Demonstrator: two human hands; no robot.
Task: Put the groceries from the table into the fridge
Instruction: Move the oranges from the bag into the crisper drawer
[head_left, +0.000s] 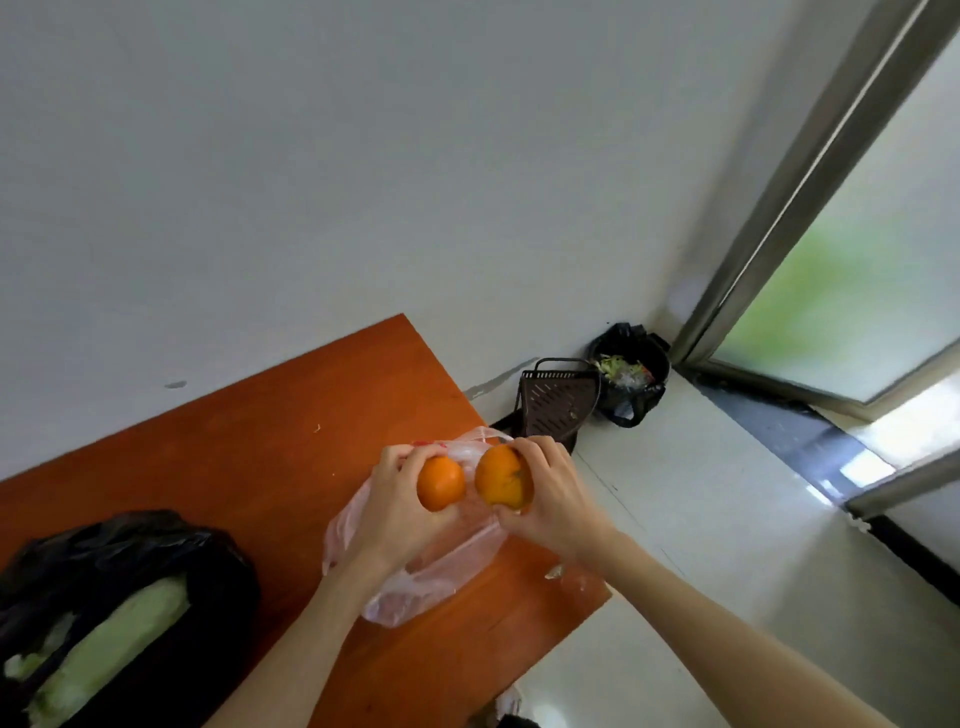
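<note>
Two oranges are held side by side above a thin clear plastic bag (415, 587) that lies on the orange-brown table (270, 452). My left hand (395, 504) grips the left orange (440, 483). My right hand (550, 499) grips the right orange (501, 477). The two fruits almost touch. At the table's near left a black plastic bag (156, 545) lies open with pale green corn cobs (119, 634) in it. No fridge is in view.
A white wall runs behind the table. On the pale floor to the right stand a brown perforated basket (558, 400) and a black-lined waste bin (631, 371) in the corner. A metal-framed glass door (831, 291) fills the right side.
</note>
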